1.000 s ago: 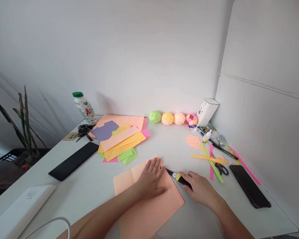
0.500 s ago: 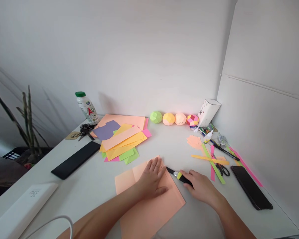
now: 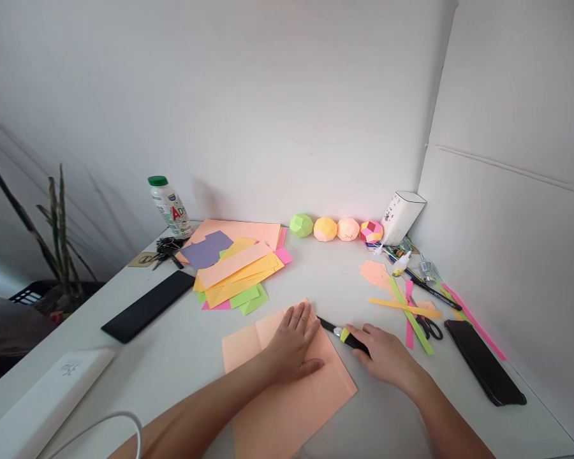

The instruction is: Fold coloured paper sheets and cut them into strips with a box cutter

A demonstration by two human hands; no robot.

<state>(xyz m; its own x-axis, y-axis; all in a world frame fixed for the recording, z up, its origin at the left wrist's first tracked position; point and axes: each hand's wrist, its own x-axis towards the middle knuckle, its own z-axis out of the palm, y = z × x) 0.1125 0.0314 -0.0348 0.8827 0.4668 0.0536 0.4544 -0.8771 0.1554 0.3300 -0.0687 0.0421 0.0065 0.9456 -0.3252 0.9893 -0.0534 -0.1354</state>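
A creased peach sheet of paper (image 3: pixel 310 401) lies at the front of the table, its right side folded over. My left hand (image 3: pixel 294 347) presses flat on it, fingers stretched towards the far corner. In my right hand (image 3: pixel 385 354), closed around the handle, is a black and yellow utility knife (image 3: pixel 354 342). The dark blade points up and left and meets the paper's right edge near the far corner, close to my left fingertips. Whether its tip is inside the fold, I cannot tell.
Coloured paper pieces (image 3: pixel 242 271) lie back left, near keys (image 3: pixel 167 252) and a bottle (image 3: pixel 171 207). Several paper balls (image 3: pixel 325 229) line the wall. Scissors (image 3: pixel 428 326), paper strips (image 3: pixel 410 317), a glue bottle (image 3: pixel 401 264) and a phone (image 3: pixel 485 362) are right; a white device (image 3: pixel 48 405) is left.
The blade tip has shifted very slightly left and away from me at the paper's edge. My left hand and the sheet stay in place; the camera view has moved a little.
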